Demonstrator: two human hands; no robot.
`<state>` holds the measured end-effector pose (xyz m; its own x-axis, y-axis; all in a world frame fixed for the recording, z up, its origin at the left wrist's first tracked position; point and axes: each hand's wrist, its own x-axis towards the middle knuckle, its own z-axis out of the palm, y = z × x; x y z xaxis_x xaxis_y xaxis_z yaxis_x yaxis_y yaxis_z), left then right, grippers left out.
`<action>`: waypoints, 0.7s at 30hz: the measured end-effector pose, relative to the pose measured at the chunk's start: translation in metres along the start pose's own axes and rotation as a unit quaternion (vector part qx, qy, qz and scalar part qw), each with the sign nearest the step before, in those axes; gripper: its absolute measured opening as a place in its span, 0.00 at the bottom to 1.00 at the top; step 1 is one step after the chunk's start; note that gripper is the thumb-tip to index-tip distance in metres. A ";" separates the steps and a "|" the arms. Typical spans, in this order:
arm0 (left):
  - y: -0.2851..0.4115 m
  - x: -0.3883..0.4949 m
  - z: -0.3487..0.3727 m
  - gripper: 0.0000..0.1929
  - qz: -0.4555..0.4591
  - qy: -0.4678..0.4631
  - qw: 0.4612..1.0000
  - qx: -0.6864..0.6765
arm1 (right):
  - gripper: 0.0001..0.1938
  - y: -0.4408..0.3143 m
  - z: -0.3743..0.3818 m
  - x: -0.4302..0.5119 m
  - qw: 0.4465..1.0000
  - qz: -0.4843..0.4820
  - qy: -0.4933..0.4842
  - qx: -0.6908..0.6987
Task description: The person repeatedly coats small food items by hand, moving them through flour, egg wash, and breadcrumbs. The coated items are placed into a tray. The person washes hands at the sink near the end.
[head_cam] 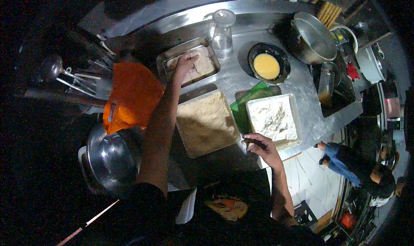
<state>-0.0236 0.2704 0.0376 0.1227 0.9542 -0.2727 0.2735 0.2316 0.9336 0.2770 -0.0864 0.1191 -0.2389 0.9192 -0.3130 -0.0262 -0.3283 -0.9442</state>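
Observation:
My left hand (186, 65) reaches into a rectangular metal tray (217, 67) at the upper middle, over flat pale coated pieces (204, 62); its fingertips are partly hidden, so its grip is unclear. My right hand (263, 148) is held at the near edge, between a square container of tan crumbs (207, 116) and a square container of white flour (275, 116). Its thumb and fingers are curled and apart, coated with crumbs or batter, with nothing plainly between them. Beyond the flour stands a dark bowl (286, 65) of yellow liquid (266, 66), perhaps beaten egg.
A clear plastic jug (222, 36) stands behind the tray, a large metal pot (310, 40) at the back right. A green object (241, 112) lies between the containers. An orange cloth (136, 94) and metal basin (110, 158) are at left. Another person (359, 168) is at far right.

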 end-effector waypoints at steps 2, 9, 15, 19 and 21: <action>-0.013 0.002 0.003 0.15 -0.005 0.019 1.000 -0.017 | 0.21 0.005 -0.003 -0.003 0.999 0.009 0.005 -0.036; -0.019 0.008 0.013 0.19 -0.023 0.015 1.000 0.013 | 0.24 0.001 -0.006 -0.002 1.000 0.014 0.002 -0.016; -0.011 0.019 0.007 0.24 0.049 0.027 0.938 0.341 | 0.23 -0.007 -0.009 -0.003 1.000 0.007 0.003 0.030; -0.019 0.022 0.004 0.26 0.116 0.047 0.927 0.354 | 0.19 -0.009 -0.009 -0.007 0.999 0.014 0.004 0.040; -0.028 0.022 -0.001 0.27 0.121 0.061 0.928 0.346 | 0.18 -0.009 -0.006 -0.008 0.999 0.014 0.004 0.041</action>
<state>-0.0299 0.2856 0.0052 0.1635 0.9865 -0.0060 0.8046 -0.1298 0.5794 0.2849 -0.0898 0.1295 -0.2327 0.9111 -0.3402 -0.0985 -0.3701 -0.9237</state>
